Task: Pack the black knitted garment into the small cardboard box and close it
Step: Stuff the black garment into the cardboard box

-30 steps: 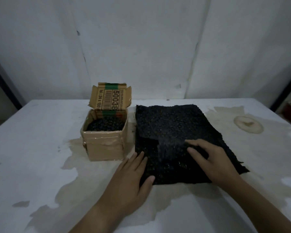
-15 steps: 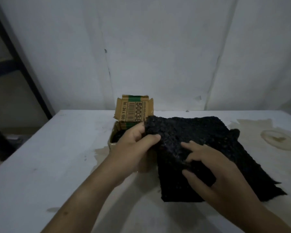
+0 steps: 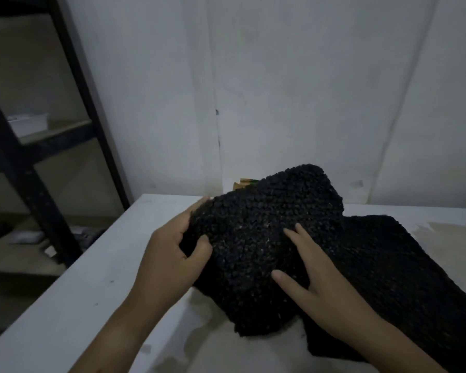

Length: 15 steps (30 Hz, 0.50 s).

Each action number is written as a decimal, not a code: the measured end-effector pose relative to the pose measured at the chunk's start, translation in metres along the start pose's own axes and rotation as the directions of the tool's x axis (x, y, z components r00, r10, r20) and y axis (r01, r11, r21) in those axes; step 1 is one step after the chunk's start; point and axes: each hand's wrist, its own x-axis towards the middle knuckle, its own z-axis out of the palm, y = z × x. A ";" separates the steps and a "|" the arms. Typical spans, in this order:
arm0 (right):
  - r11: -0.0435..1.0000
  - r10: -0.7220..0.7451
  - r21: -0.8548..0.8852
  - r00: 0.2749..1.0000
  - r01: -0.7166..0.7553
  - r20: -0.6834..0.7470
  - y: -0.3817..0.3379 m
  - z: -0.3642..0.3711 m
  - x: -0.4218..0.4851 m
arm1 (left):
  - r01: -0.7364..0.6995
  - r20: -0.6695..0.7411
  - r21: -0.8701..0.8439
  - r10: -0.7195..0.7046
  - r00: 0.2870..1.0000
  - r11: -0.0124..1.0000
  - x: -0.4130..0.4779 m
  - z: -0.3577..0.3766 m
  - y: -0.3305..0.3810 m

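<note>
The left hand's (image 3: 170,254) grip is closed on the near left edge of the black knitted garment (image 3: 267,224), thumb on top and fingers tucked behind the fabric. The right hand (image 3: 331,281) lies flat on the knit with forefinger and thumb spread; its other fingers are hidden in a fold. The garment is bunched and raised at its left end, while its right part trails across the worktop (image 3: 92,305). Just behind the raised bunch, only a sliver of the cardboard box (image 3: 241,183) shows. A dark shelf rack (image 3: 24,162) stands to the left, beside the pale wall (image 3: 280,90).
</note>
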 end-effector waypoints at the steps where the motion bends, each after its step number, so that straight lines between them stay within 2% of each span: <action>1: 1.000 0.013 -0.012 1.000 -0.013 0.027 -0.001 0.003 0.006 | 0.027 -0.024 0.012 -0.027 0.999 1.000 -0.004 -0.002 -0.012; 4: 0.995 0.034 -0.098 0.995 -0.025 0.094 -0.001 0.008 0.019 | 0.156 -0.053 0.019 -0.155 0.987 0.988 -0.020 -0.008 -0.048; 6: 0.982 0.014 -0.191 0.995 0.004 0.097 0.001 0.011 0.022 | 0.243 0.013 0.061 -0.244 0.970 0.968 -0.032 -0.012 -0.068; 8: 0.950 -0.019 -0.308 0.996 0.045 0.089 0.002 0.011 0.023 | 0.286 0.077 0.188 -0.304 0.949 0.940 -0.040 -0.013 -0.079; 10: 0.914 -0.044 -0.399 0.995 0.077 0.092 0.001 0.010 0.026 | 0.207 0.059 0.342 -0.240 0.969 0.917 -0.038 -0.010 -0.079; 13: 0.888 -0.090 -0.440 0.990 0.130 0.110 -0.002 0.007 0.031 | -0.072 0.080 0.451 0.040 0.996 0.890 -0.018 0.003 -0.055; 14: 0.889 -0.105 -0.432 0.987 0.149 0.124 -0.002 0.006 0.033 | -0.117 0.097 0.462 0.081 0.992 0.879 -0.010 0.009 -0.048; 15: 0.891 -0.118 -0.423 0.983 0.167 0.139 -0.002 0.005 0.034 | -0.094 0.091 0.449 0.059 0.994 0.889 0.000 0.015 -0.043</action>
